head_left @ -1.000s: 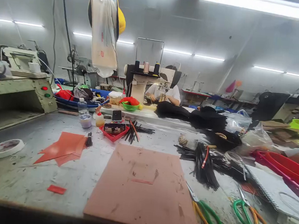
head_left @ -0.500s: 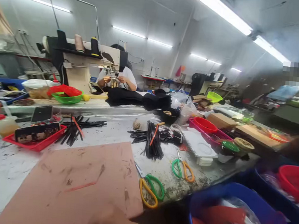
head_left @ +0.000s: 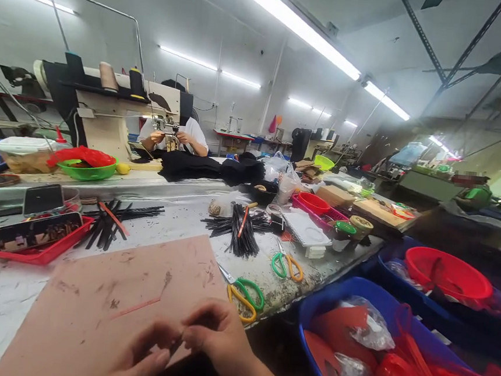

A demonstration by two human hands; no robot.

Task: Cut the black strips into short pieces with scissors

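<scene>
Low over the pink board (head_left: 106, 281), my left hand (head_left: 143, 354) and my right hand (head_left: 222, 340) meet, fingertips pinched together. Between them shows a small thin dark strip (head_left: 176, 344), partly covered by the fingers. A slim orange-red strip (head_left: 137, 307) lies on the board beyond my left hand. Just past my right hand, scissors (head_left: 245, 297) with green and yellow handles rest at the board's right edge. Farther back lie a bundle of black strips (head_left: 245, 240) and a second bundle of black strips (head_left: 109, 228).
Another pair of scissors (head_left: 286, 266) and a spiral notebook (head_left: 306, 231) lie to the right. A red tray (head_left: 52, 252) holding a phone (head_left: 36, 231) stands left. Blue bins (head_left: 311, 293) sit below the right table edge. Across the table, a person works at a sewing machine (head_left: 107, 117).
The view has swung right. Earlier only a blurred hand or forearm showed at the bottom edge; now both hands are in view, brought together over the board.
</scene>
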